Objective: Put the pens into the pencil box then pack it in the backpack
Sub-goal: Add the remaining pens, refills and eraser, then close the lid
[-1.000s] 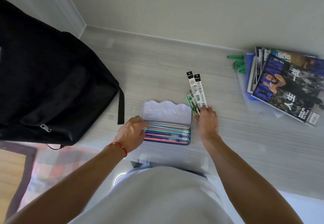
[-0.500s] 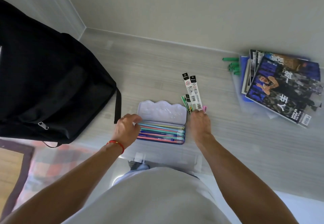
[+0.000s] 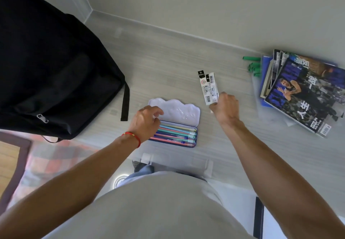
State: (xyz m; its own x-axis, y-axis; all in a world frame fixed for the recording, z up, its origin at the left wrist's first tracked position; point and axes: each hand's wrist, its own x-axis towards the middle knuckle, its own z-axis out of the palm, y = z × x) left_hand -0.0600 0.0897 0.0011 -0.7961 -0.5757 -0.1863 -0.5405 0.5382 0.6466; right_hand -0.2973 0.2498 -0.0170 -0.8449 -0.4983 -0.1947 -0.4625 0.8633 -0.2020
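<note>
Right hand (image 3: pixel 225 109) clenched on packaged pen refills (image 3: pixel 209 89), their long axis running away from the body, just right of the open pencil box (image 3: pixel 195 114). Left hand (image 3: pixel 145 122) rests, fingers loose, on the pens (image 3: pixel 179 134) lying crosswise inside. Backpack (image 3: pixel 56 74) lies left.

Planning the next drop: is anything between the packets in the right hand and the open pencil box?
Nothing visible blocks it. The right hand holds the pen packets beside the open pencil box; only the left hand covers its left end.
</note>
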